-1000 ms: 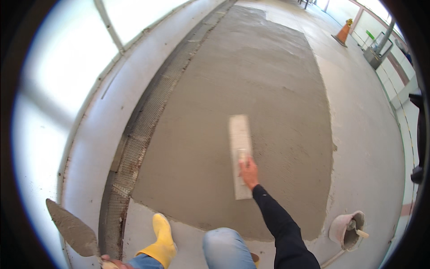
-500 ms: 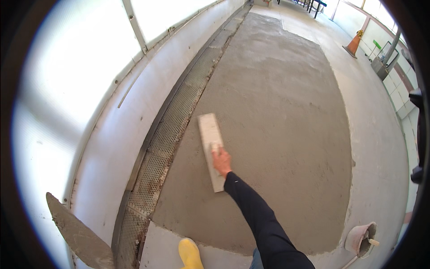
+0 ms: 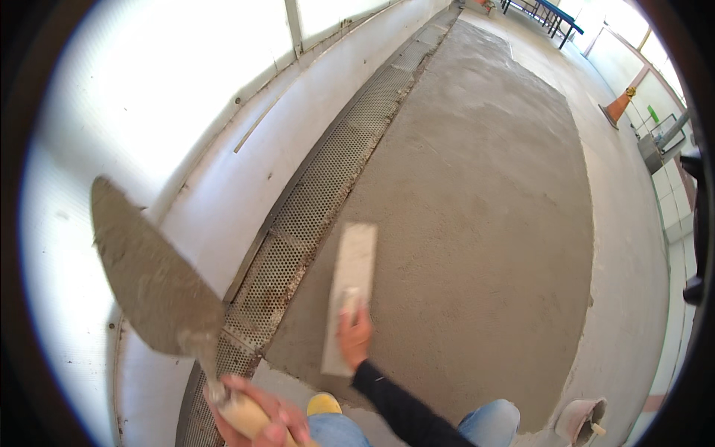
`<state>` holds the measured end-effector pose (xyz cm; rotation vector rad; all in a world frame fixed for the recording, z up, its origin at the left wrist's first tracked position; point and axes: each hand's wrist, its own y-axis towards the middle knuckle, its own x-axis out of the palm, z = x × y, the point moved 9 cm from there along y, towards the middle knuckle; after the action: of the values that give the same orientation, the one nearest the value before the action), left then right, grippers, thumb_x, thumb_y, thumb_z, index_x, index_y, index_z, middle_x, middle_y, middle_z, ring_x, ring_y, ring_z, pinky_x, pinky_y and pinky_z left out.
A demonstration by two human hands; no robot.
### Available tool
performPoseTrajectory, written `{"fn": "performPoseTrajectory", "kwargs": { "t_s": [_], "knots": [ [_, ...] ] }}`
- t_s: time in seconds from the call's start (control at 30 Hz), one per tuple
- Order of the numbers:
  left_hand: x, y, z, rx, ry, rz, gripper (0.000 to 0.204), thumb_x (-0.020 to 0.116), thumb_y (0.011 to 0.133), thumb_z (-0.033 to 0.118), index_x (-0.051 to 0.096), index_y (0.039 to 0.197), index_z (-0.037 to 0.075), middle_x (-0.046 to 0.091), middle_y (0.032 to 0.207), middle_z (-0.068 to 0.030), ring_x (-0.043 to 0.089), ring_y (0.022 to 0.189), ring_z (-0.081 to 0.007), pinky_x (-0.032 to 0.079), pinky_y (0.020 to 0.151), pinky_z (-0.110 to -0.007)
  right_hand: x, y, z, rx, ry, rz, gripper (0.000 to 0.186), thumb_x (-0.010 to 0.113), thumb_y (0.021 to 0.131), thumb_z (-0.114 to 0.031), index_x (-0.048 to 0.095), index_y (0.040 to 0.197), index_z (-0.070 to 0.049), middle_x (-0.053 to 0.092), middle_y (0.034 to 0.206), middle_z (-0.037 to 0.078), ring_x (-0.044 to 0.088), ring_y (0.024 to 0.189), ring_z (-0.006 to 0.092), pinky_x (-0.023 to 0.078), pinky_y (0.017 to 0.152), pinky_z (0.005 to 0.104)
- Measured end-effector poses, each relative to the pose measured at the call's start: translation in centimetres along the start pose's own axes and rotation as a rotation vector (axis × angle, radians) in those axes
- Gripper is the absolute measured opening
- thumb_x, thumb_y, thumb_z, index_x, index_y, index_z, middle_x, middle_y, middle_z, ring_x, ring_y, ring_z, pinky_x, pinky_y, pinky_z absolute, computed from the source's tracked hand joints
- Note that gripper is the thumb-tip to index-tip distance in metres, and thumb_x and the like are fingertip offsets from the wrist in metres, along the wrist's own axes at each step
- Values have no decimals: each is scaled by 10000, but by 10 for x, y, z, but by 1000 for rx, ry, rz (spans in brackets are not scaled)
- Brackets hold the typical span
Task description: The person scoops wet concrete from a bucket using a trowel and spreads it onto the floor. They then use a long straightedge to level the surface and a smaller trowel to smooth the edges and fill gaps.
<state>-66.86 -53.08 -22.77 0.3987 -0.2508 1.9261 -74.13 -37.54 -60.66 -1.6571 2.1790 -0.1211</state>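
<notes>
My right hand (image 3: 355,335) grips the handle of a long pale plastering float (image 3: 348,292) that lies flat on the wet grey screed (image 3: 477,223), close to its left edge. My left hand (image 3: 257,413) holds the wooden handle of a pointed trowel (image 3: 153,279). The trowel's mortar-smeared blade is raised up to the left, in front of the white wall. A black sleeve covers my right forearm.
A perforated metal strip (image 3: 320,201) runs along the foot of the white wall (image 3: 223,186). My yellow boot (image 3: 325,404) and jeans show at the bottom. A mortar-caked bucket (image 3: 579,421) stands at the lower right. An orange cone (image 3: 618,106) and blue bench legs (image 3: 547,15) stand far off.
The float and my right hand have slid left to the screed's edge by the metal strip. My left hand has lifted the trowel higher into view.
</notes>
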Motion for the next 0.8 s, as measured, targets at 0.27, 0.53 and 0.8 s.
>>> {"fn": "performPoseTrajectory", "kwargs": {
  "t_s": [0.27,0.53,0.8],
  "knots": [
    [-129,53,-74,-81,558,113,480,650,867,173,422,1255,8,535,782,-81,512,621,-136,464,574,-283,72,110,-23,-49,89,157,564,594,1011,-216,458,1501,27,612,1285,244,602,1165,360,475,979,411],
    [-257,-25,-114,-287,744,205,434,653,870,165,470,1221,-11,562,775,-66,554,650,-148,473,632,-300,16,128,-15,-19,171,-126,467,556,1046,-179,495,1474,-1,599,769,20,581,608,86,495,501,268],
    [-247,42,-176,-45,985,-189,418,686,887,297,538,1147,5,629,722,-137,664,626,-284,526,591,-406,20,-15,15,-478,-251,-383,583,634,1003,-227,468,1523,-23,674,843,138,628,635,196,570,646,382]
  ]
}}
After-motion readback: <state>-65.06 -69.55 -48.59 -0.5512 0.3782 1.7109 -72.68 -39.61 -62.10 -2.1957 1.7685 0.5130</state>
